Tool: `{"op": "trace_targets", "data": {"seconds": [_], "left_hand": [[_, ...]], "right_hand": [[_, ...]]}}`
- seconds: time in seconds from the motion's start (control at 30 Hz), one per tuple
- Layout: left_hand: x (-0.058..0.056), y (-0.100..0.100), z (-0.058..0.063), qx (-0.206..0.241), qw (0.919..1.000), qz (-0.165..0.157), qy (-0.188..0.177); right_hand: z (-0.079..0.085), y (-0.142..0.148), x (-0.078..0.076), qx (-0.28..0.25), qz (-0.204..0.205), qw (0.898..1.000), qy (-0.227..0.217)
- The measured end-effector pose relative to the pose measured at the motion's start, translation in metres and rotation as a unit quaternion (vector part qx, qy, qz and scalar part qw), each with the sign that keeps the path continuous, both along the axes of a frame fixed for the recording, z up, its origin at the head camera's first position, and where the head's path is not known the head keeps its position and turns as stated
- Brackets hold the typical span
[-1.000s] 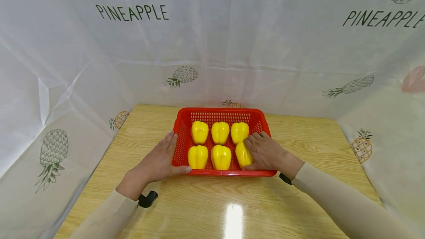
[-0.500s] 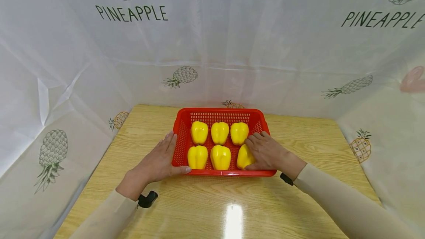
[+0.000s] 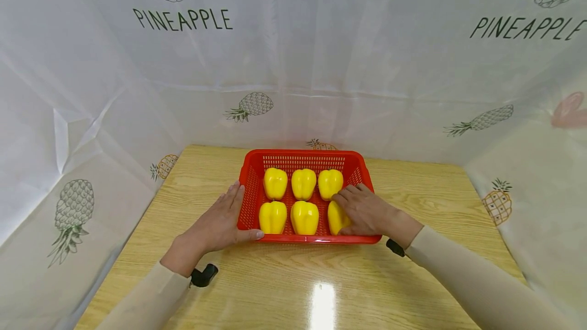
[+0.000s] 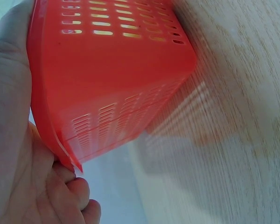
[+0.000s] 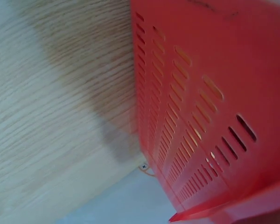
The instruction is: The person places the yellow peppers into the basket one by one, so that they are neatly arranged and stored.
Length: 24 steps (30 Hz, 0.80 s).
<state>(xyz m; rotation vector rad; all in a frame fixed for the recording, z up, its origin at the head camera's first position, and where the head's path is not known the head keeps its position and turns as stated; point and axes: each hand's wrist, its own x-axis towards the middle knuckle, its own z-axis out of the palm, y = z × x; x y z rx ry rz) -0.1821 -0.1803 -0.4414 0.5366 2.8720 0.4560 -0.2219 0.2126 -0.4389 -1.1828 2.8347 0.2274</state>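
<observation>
In the head view, a red plastic basket (image 3: 316,239) stands on the table with yellow bell peppers in two rows. My left hand (image 3: 215,223) holds its near left corner, thumb on the front rim and fingers along the left side. The left wrist view shows those fingers (image 4: 60,191) bent at the basket's rim. My right hand (image 3: 364,211) reaches over the right rim and grips the front right bell pepper (image 3: 337,218), covering its right side. Beside that one sits the front middle bell pepper (image 3: 304,218). The right wrist view shows only the basket's outer wall (image 5: 214,70).
A wooden table (image 3: 257,289) lies under the basket. White sheeting (image 3: 344,55) with pineapple prints hangs behind and at both sides. In the back row are a left bell pepper (image 3: 275,184), a middle one and a right one. A front left bell pepper (image 3: 272,217) sits near my left thumb.
The front right bell pepper has shifted slightly right and turned more upright under my right hand. My left hand and the basket look the same.
</observation>
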Motion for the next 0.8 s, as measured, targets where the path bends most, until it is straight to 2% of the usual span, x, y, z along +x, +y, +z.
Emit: {"op": "trace_targets", "data": {"seconds": [0.23,0.8], "left_hand": [[-0.0005,0.0005,0.0009,-0.003,1.0000,0.000,-0.002],[-0.0037,0.0003,-0.0019,-0.002,1.0000,-0.002,0.002]], "right_hand": [[-0.0013,0.0031,-0.0015,0.002,0.004,0.999,0.052],[-0.0045,0.0046,-0.0012,-0.016,-0.006,0.998,0.053]]}}
